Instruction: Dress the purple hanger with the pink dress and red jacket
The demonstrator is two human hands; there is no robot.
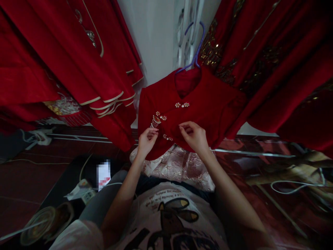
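A small red velvet jacket (205, 104) hangs in front of me on a purple hanger (194, 45). Pearl flower clasps (182, 105) run down its front, and a tasselled brooch (156, 121) sits beside the middle clasp. My left hand (146, 141) pinches the jacket's front edge just under the brooch, fingers closed. My right hand (194, 136) pinches the red cloth to the right of the lowest clasp (168, 138). A pale pink brocade skirt (179, 166) shows below the jacket's hem.
Red garments with gold trim hang on the left (78, 69) and right (273, 62). A white wall (153, 38) is behind. A drink cup with a straw (44, 225) and a power strip with cables (83, 191) lie on the dark floor at lower left.
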